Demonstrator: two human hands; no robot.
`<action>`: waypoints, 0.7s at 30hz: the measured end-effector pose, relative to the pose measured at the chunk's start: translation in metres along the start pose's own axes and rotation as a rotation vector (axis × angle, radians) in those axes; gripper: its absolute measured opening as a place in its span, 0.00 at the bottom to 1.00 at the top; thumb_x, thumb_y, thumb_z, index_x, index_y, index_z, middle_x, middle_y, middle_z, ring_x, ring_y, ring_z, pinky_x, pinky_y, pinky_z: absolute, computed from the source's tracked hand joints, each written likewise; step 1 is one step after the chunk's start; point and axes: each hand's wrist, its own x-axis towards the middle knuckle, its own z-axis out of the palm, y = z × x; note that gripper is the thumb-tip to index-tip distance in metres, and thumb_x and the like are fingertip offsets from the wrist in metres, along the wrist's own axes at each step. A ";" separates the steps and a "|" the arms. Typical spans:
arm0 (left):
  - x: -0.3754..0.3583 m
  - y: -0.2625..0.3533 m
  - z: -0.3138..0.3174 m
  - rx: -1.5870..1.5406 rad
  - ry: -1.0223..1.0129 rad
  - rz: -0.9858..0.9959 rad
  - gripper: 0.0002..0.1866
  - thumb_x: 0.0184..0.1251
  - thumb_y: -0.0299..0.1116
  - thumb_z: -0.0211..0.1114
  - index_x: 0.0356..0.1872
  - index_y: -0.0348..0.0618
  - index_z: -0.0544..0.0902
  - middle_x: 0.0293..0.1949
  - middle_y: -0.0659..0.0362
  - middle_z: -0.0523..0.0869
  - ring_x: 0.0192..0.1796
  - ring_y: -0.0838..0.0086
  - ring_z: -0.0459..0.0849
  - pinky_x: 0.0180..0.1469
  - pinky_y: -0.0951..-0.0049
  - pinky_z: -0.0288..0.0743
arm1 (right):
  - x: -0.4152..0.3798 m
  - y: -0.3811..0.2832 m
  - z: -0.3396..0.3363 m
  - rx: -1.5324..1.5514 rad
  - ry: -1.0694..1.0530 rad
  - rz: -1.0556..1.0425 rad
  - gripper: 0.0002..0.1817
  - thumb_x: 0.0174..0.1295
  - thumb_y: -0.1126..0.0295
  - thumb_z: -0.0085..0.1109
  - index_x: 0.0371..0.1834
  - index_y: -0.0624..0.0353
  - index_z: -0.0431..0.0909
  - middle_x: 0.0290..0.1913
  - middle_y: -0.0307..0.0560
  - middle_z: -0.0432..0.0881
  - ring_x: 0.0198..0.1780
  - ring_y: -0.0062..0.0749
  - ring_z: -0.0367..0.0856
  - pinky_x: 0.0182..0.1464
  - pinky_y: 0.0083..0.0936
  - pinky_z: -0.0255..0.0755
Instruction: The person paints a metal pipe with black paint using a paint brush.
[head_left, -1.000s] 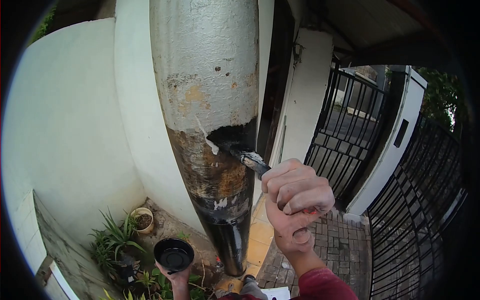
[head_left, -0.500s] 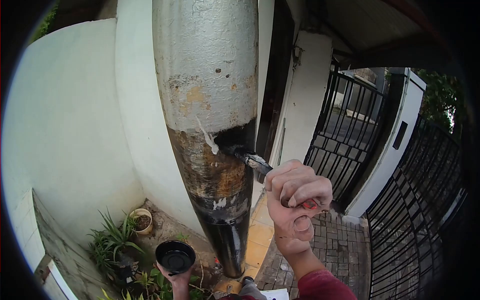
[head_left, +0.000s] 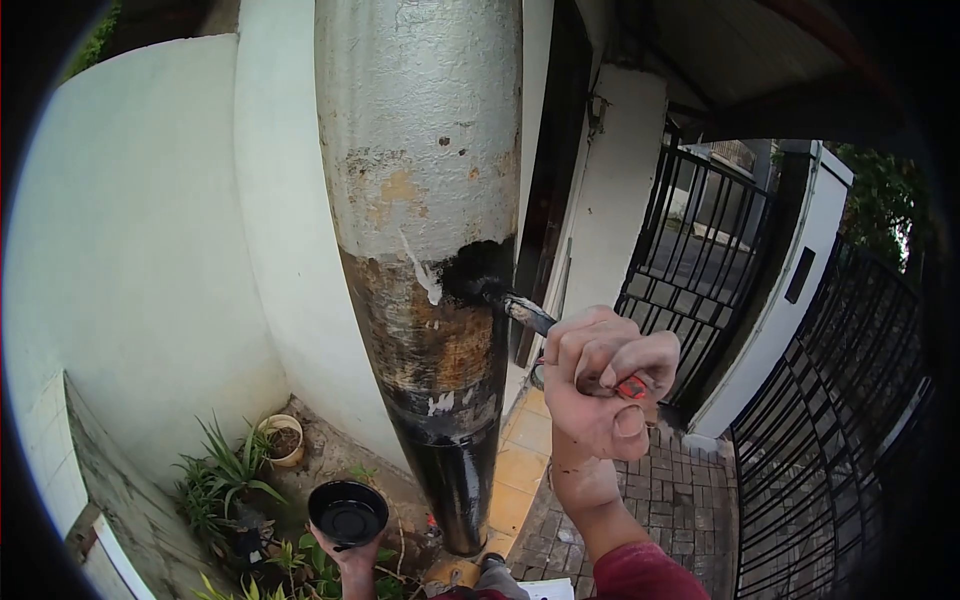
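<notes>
My right hand (head_left: 612,378) is closed around the handle of a paintbrush (head_left: 528,314), whose dark bristles press against a round pillar (head_left: 420,150). Fresh black paint (head_left: 476,270) covers a patch at the bristles. Above it the pillar is silvery grey with chipped spots; below comes a worn brown and black band, then glossy black down to the base. Low on the left, my left hand (head_left: 352,556) grips a round black bowl (head_left: 348,514) from beneath, with dark, shiny contents that look like paint.
Spiky plants (head_left: 232,470) and a potted plant (head_left: 282,440) stand by the pale curved wall (head_left: 150,240) on the left. Yellow tiles (head_left: 522,455) and grey paving (head_left: 650,500) lie right of the pillar. A black metal gate (head_left: 690,260) stands beyond.
My right hand and the paintbrush have shifted slightly right along the pillar. The black patch shows more fully at the bristles. My left hand holds the bowl in nearly the same place.
</notes>
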 end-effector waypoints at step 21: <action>0.004 0.009 -0.007 0.005 -0.016 0.086 0.37 0.58 0.71 0.45 0.60 0.59 0.75 0.58 0.57 0.78 0.60 0.56 0.74 0.58 0.42 0.68 | 0.005 -0.017 0.015 0.380 -0.088 -0.294 0.22 0.59 0.53 0.65 0.27 0.56 0.64 0.09 0.37 0.59 0.07 0.22 0.55 0.11 0.24 0.61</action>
